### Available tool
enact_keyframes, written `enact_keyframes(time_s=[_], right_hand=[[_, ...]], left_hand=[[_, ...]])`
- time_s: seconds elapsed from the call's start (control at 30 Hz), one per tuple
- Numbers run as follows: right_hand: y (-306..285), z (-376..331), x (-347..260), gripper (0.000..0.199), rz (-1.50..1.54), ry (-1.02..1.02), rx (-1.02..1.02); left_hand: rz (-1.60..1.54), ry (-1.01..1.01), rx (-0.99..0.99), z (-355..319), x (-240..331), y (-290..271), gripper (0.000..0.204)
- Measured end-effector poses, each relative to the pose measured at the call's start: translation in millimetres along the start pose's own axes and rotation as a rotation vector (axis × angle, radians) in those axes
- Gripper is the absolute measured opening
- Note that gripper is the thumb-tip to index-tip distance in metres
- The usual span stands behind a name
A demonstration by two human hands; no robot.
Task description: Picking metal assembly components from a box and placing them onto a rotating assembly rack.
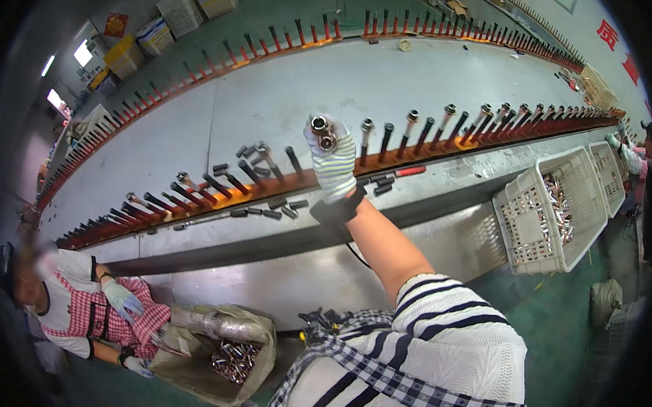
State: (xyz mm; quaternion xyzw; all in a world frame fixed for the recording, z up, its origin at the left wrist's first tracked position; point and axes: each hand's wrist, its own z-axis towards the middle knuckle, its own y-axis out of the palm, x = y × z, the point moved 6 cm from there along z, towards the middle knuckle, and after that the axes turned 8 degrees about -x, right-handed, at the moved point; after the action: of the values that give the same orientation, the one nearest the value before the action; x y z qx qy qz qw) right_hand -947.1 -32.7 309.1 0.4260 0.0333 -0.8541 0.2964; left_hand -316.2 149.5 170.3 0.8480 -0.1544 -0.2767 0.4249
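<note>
My right hand (333, 164), in a striped knit glove with a dark band at the wrist, is raised over the near row of upright pegs. Its fingers are closed around shiny metal socket-like pieces (320, 123), two round open ends showing. Left of the hand a black-topped peg (294, 161) stands on the rail, and a peg with a metal cap (366, 138) stands to its right. Loose black sleeves (383, 183) and a red rod (411, 171) lie on the bench beside the wrist. My left hand is out of view.
The orange-brown rail (408, 157) of pegs crosses the grey metal bench (273, 92). A white crate (518, 226) of metal parts stands right. At lower left a gloved co-worker (103, 303) sits beside a sack-lined bin (261, 361) of parts. Another person (650, 148) works far right.
</note>
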Motion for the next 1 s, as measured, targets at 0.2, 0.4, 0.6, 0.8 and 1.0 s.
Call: enact_keyframes(time_s=[0.2,0.4,0.6,0.8,1.0], right_hand=[[-70.7,-24.0,25.6,0.042,0.559,0.174,0.461],[-87.9,-13.2,110.1,0.025,0.611,0.39,0.263],[-86.3,19.7,-13.9,0.03,0.146,-0.043,0.309],[-152.5,-7.0,77.9,0.035,0.947,0.151,0.74],[-148.4,3.2,114.6,0.038,0.418,0.322,0.425]], left_hand=[[0.259,0.345,0.162,-1.5,50.7,-33.0,0.017],[0.221,0.229,0.097,5.0,44.8,-23.5,0.017],[0.095,-0.088,0.044,-0.1,25.1,-9.4,0.016],[0.081,0.143,-0.019,13.8,20.0,-6.5,0.016],[-0.017,0.003,0.077,3.5,13.4,-1.5,0.015]])
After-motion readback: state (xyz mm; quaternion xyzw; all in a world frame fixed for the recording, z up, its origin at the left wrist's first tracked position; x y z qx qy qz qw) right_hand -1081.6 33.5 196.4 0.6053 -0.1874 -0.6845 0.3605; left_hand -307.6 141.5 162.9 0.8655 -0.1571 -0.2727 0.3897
